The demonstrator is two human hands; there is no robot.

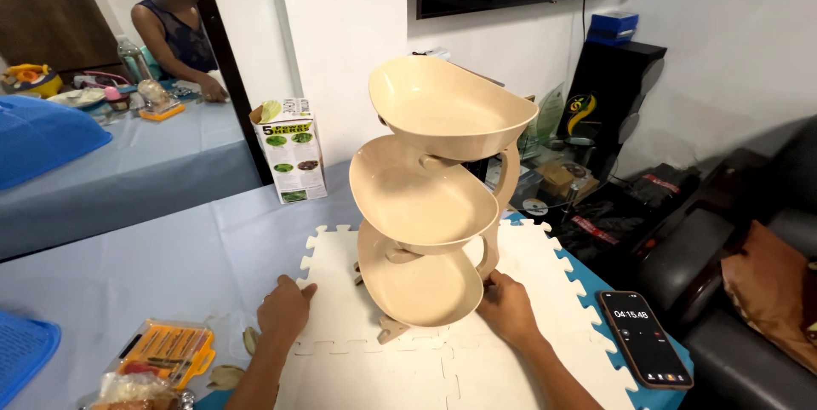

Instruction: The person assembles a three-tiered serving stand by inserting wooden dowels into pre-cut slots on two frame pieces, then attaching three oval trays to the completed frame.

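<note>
- Three-tier bowl stand (pixel 430 197), upright on white foam puzzle mat (pixel 528 325), sits between the two hands; leans slightly toward right side of view.
- Right hand (pixel 508 308): grip closed around the stand's rear upright near its base, just right of the lowest bowl.
- Left hand (pixel 283 309): flat on the mat, fingers together, holding nothing, a short way left of the stand's base and not touching it.
- Stand is smooth beige plastic; three shallow oval bowls stacked and offset, joined by a curved post; small feet (pixel 390 329) stick out in front between the hands.
- Mat: interlocking jigsaw edges, matte foam, white tiles with a blue tile (pixel 655 312) at the right edge.
- Table (pixel 170 265) under the mat has a pale blue cloth.
- Left of left hand: orange-yellow tool set in clear case (pixel 166 352), blue basket (pixel 24 350) at the far edge.
- Right of right hand: black phone (pixel 642 338), screen lit, on the blue tile.
- Beyond the stand: small printed cardboard box (pixel 291 154) upright against the white wall.
- Far left background: another person (pixel 174 22) at a separate table.
- Nothing sits between either hand and the stand.
</note>
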